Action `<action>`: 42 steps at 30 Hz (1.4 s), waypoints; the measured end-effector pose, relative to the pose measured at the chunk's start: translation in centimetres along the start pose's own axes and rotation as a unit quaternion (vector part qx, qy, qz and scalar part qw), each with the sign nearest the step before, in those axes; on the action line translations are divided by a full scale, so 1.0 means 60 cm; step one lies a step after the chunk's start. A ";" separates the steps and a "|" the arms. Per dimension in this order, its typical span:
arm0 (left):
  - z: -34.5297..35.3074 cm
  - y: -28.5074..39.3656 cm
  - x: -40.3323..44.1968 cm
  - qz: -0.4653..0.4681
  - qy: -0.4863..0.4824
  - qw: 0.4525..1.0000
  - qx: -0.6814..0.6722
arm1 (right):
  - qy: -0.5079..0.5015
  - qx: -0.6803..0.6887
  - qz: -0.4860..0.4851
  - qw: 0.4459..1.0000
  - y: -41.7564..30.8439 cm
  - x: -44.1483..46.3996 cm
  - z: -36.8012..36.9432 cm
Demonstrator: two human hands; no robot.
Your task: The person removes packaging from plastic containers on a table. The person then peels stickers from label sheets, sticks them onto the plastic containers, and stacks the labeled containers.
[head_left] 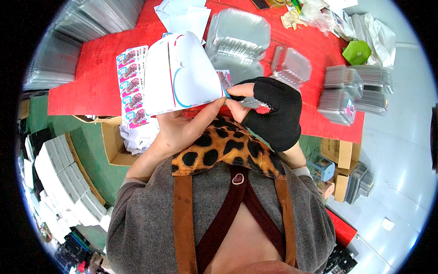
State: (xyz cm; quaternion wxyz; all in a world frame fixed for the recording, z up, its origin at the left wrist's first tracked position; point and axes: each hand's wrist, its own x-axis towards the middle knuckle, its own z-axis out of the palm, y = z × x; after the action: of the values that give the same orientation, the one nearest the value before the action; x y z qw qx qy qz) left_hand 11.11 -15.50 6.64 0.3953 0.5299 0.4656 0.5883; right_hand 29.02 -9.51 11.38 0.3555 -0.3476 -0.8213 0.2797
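My left hand (pixel 178 132) is bare and holds a curved white sticker sheet (pixel 182 73) from below, its thumb on the lower right corner. Blue and pink outlines run over the sheet. My right hand (pixel 271 109), in a black fingerless glove, pinches at that same corner with thumb and finger. Behind it shows a small piece of printed label (pixel 224 77). Left of the sheet lie strips of printed stickers (pixel 132 86) with a dark fruit picture. Just beyond both hands stand clear plastic clamshell boxes (pixel 239 34).
A red-covered table (pixel 96 86) carries stacked clear boxes (pixel 349 86) at the right and tall plastic stacks (pixel 52 59) at the left. White papers (pixel 182 16) lie at the back. A green object (pixel 357 52) sits near plastic bags. Below the table's left edge is a cardboard box (pixel 114 146).
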 end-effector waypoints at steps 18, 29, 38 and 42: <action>-0.024 -0.013 -0.009 0.201 -0.138 0.893 0.379 | -0.085 0.102 0.078 0.988 0.020 0.007 -0.017; -0.011 0.013 0.017 0.089 -0.059 0.974 0.198 | -0.112 0.147 0.126 0.975 0.021 0.015 -0.022; -0.013 0.010 0.007 0.068 -0.086 0.967 0.231 | -0.134 0.180 0.143 0.964 0.033 0.018 -0.022; -0.013 0.004 0.002 0.048 -0.104 0.968 0.225 | -0.167 0.204 0.135 0.955 0.042 0.022 -0.027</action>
State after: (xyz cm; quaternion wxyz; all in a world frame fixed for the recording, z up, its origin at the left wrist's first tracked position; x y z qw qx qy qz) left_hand 10.32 -15.54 6.90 0.2832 0.6852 0.5161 0.4290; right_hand 30.56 -6.63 11.10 0.2357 -0.3236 -0.7401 0.5404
